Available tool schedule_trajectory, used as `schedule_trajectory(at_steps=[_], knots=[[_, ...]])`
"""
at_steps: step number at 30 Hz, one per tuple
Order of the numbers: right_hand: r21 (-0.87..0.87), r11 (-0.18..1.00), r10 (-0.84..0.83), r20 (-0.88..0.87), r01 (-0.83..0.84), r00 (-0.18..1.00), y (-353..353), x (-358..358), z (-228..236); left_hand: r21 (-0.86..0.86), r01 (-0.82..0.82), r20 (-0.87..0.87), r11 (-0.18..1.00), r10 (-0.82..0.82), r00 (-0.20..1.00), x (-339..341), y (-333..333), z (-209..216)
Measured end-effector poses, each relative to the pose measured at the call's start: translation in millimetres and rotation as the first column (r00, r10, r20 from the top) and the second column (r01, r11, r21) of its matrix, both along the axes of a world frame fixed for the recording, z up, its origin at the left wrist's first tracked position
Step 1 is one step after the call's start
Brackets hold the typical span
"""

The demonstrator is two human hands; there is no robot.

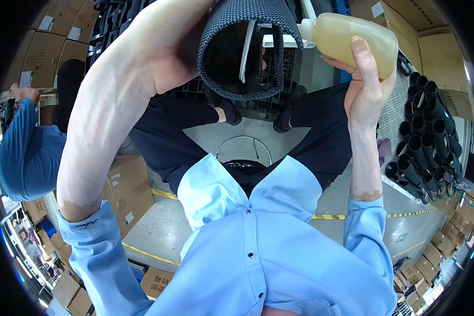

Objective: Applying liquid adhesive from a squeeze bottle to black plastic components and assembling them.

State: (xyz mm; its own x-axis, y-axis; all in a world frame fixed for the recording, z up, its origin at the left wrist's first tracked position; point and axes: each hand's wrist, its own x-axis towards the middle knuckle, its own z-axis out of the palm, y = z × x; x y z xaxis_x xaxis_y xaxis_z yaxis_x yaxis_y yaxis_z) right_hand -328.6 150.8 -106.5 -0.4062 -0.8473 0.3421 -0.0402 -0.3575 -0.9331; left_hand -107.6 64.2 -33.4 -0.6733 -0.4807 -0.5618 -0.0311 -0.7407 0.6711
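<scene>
A hollow black tube (237, 13) with a woven-textured cover stands at the top centre, its open end toward me. My left hand (174, 66) is closed against the tube's left side; most of its fingers are hidden behind it. A pale stick-like strip (246, 52) shows inside the opening. My right hand (366, 79) grips a translucent squeeze bottle (347, 34) of yellowish liquid, thumb on the near side. The bottle lies tilted nearly level, its nozzle pointing left at the slot in the tube's right wall. Whether liquid is flowing out, I cannot tell.
Many black tubes (426, 131) are stacked on a perforated white surface at right. Dark parts (110, 26) fill a rack at upper left. Cardboard boxes (129, 189) stand around. A person in a blue sleeve (31, 145) is at far left. A stool ring (242, 139) shows between my legs.
</scene>
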Motion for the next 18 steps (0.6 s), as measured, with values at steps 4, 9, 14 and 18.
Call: schedule_trajectory(at_steps=[4, 9, 14, 18], knots=[[0.005, 1.000, -0.003, 0.035, 0.003, 0.999, -0.8, -0.3, 0.4, 0.001, 0.001, -0.001, 1.000, -0.001, 1.000, -0.6, -0.1, -0.7], [0.024, 1.000, -0.007, 0.078, 0.005, 0.997, -1.0, 0.8, 0.6, -0.001, -0.013, 0.004, 1.000, 0.013, 1.000, 1.2, -0.9, 0.5], [0.032, 0.999, -0.002, 0.068, 0.000, 0.998, -0.8, 0.9, 1.5, -0.002, 0.000, -0.003, 1.000, 0.000, 1.000, -0.9, -0.6, 0.0], [0.048, 0.998, 0.028, 0.078, -0.032, 0.997, 1.7, -1.0, 4.0, 0.003, 0.004, -0.009, 1.000, -0.004, 1.000, -2.4, -0.4, -0.6]])
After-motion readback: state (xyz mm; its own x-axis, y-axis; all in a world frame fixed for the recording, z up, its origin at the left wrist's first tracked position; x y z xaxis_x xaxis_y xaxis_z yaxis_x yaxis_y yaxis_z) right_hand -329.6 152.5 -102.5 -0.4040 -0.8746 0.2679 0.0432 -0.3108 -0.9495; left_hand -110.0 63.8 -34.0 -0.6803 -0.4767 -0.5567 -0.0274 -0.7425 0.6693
